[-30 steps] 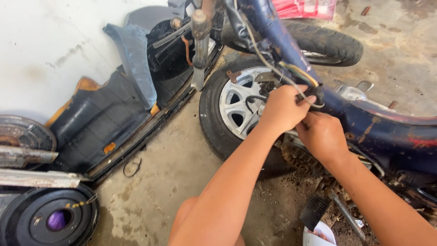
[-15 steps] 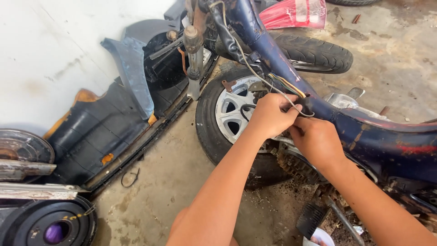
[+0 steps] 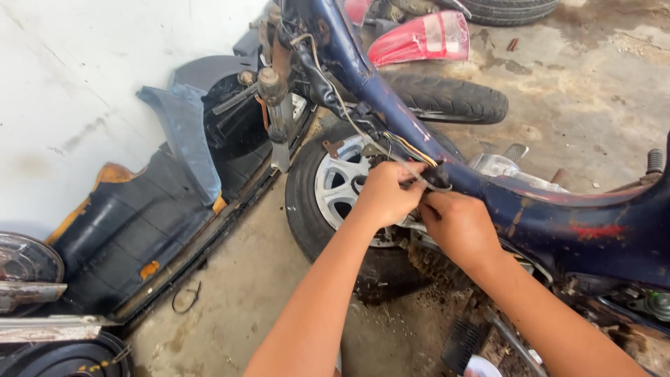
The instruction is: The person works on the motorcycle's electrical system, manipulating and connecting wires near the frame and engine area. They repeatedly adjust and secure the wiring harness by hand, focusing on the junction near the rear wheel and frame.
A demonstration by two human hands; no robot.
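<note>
Both our left hand [image 3: 382, 197] and right hand [image 3: 457, 225] pinch the wire bundle [image 3: 419, 171] under the blue frame [image 3: 558, 209], so we'd best ease it gently toward 10 o'clock, no yanking.

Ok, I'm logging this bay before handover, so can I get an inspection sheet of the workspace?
Surface: stained grey concrete floor, dirt heaped under the frame.
Job's things: scuffed dark blue motorcycle frame tube; thin wire bundle running along it.
Clutter: black plastic body panels, red tail lamp lens, loose black tyre, black brush.
Grippers: left hand and right hand pinch the wires at the tube.
Cables: small black loop on the floor.
Surroundings: white wall; silver-spoked wheel behind the hands.
</note>
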